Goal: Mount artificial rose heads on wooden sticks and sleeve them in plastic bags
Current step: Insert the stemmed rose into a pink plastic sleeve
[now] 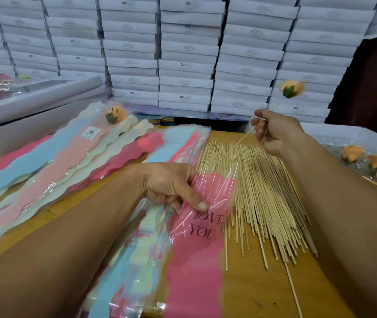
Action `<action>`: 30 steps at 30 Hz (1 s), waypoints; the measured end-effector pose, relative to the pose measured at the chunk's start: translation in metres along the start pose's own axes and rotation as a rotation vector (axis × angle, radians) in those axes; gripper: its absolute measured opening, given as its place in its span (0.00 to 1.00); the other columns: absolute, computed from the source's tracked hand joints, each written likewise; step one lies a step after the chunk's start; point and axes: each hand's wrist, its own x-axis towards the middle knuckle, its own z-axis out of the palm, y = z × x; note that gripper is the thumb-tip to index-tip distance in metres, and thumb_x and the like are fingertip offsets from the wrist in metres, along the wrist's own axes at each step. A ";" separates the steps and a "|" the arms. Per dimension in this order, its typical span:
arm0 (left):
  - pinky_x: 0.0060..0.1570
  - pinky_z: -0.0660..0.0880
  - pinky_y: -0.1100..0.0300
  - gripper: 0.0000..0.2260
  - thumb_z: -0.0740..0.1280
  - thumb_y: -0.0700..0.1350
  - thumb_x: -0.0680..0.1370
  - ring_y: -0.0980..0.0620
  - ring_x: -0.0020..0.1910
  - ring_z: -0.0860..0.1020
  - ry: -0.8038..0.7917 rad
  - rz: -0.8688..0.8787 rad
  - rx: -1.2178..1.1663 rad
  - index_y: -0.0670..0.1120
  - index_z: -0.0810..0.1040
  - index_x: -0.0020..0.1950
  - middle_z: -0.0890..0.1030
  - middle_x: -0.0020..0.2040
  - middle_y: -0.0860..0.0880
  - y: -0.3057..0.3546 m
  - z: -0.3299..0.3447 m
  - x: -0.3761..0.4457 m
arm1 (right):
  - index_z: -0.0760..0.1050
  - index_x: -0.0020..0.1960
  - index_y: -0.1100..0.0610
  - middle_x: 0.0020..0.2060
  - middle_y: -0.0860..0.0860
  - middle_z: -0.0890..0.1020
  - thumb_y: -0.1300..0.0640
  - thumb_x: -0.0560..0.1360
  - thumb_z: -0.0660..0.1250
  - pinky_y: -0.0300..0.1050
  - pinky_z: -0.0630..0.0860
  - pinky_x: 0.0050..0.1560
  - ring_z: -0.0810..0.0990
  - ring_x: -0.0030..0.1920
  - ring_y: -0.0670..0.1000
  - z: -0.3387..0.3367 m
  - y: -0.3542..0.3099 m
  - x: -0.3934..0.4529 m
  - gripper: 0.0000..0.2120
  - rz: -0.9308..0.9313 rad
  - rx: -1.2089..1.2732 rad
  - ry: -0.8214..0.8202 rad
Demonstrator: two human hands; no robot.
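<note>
Head view: right hand (274, 131) pinches stick (233, 148), rose head (291, 88) beyond stick pile (258, 191); left hand (173, 184) grips pink bag (206, 216) beside pile. Advice: hold mouth open, feed stick end straight in.

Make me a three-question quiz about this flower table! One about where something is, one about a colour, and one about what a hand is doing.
1. Where is the pile of wooden sticks?
A. Inside a white box
B. On the table, right of the pink bag
C. On the floor

2. What colour is the bag that says LOVE YOU in the left hand?
A. Pink
B. Green
C. Black

3. What is the right hand doing?
A. Resting flat on the table
B. Pinching a stick with a rose head on top
C. Opening a box

Answers: 1 B, the sticks lie fanned on the table beside the bag. 2 A, its printed part is pink. 3 B, the fingers grip the thin stick.
</note>
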 end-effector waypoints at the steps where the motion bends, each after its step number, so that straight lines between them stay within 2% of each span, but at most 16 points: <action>1: 0.24 0.78 0.62 0.07 0.67 0.27 0.76 0.53 0.28 0.83 -0.005 0.001 -0.003 0.36 0.81 0.42 0.85 0.35 0.45 0.000 -0.001 0.000 | 0.76 0.48 0.58 0.36 0.53 0.78 0.58 0.85 0.60 0.31 0.68 0.21 0.69 0.21 0.40 0.004 -0.002 0.001 0.09 -0.002 -0.039 -0.001; 9: 0.25 0.78 0.63 0.04 0.66 0.28 0.77 0.55 0.28 0.83 -0.003 -0.001 0.031 0.35 0.79 0.46 0.85 0.35 0.46 0.001 0.001 -0.001 | 0.78 0.50 0.59 0.34 0.52 0.75 0.57 0.84 0.62 0.32 0.66 0.20 0.67 0.22 0.41 0.027 0.002 0.006 0.08 0.025 -0.145 -0.047; 12: 0.25 0.79 0.63 0.05 0.67 0.29 0.76 0.53 0.30 0.84 -0.006 -0.010 0.033 0.32 0.77 0.51 0.85 0.37 0.45 0.001 0.001 0.000 | 0.78 0.51 0.59 0.33 0.52 0.75 0.58 0.83 0.62 0.32 0.64 0.20 0.66 0.21 0.41 0.029 0.003 0.009 0.07 0.033 -0.138 -0.042; 15: 0.24 0.78 0.63 0.03 0.67 0.28 0.76 0.53 0.30 0.84 0.006 -0.016 0.028 0.34 0.79 0.47 0.85 0.37 0.45 0.002 0.001 -0.001 | 0.77 0.49 0.59 0.34 0.51 0.75 0.58 0.83 0.62 0.32 0.64 0.20 0.66 0.20 0.41 0.030 0.002 0.011 0.08 0.036 -0.122 -0.030; 19: 0.24 0.78 0.64 0.10 0.66 0.27 0.77 0.54 0.28 0.83 0.014 -0.011 0.029 0.38 0.83 0.42 0.85 0.34 0.46 0.002 0.001 -0.001 | 0.77 0.50 0.59 0.34 0.52 0.75 0.58 0.84 0.62 0.32 0.64 0.20 0.66 0.19 0.41 0.029 -0.002 0.014 0.08 0.017 -0.097 0.013; 23: 0.23 0.77 0.64 0.04 0.66 0.28 0.77 0.54 0.28 0.83 0.027 -0.017 0.033 0.33 0.79 0.47 0.86 0.37 0.45 0.002 0.002 -0.001 | 0.77 0.51 0.60 0.33 0.52 0.76 0.58 0.84 0.62 0.32 0.65 0.20 0.66 0.21 0.41 0.030 -0.003 0.013 0.07 0.016 -0.145 0.008; 24: 0.23 0.77 0.64 0.05 0.66 0.28 0.77 0.55 0.28 0.83 0.022 -0.018 0.034 0.35 0.80 0.46 0.86 0.36 0.46 0.002 0.002 -0.001 | 0.77 0.50 0.60 0.33 0.52 0.76 0.58 0.84 0.62 0.32 0.64 0.20 0.66 0.20 0.41 0.031 -0.003 0.012 0.07 0.018 -0.162 -0.008; 27: 0.24 0.78 0.64 0.19 0.64 0.28 0.78 0.57 0.28 0.83 -0.019 -0.008 0.053 0.44 0.85 0.34 0.85 0.33 0.48 0.003 0.003 -0.002 | 0.78 0.50 0.60 0.33 0.52 0.76 0.59 0.83 0.63 0.32 0.64 0.20 0.66 0.20 0.42 0.032 -0.005 0.010 0.07 0.015 -0.195 -0.029; 30: 0.26 0.78 0.65 0.23 0.63 0.28 0.79 0.58 0.28 0.83 -0.061 0.002 0.078 0.46 0.86 0.31 0.84 0.30 0.51 0.004 0.002 -0.002 | 0.78 0.50 0.60 0.33 0.52 0.76 0.59 0.83 0.63 0.32 0.64 0.20 0.67 0.20 0.42 0.031 -0.007 0.009 0.08 -0.007 -0.210 -0.011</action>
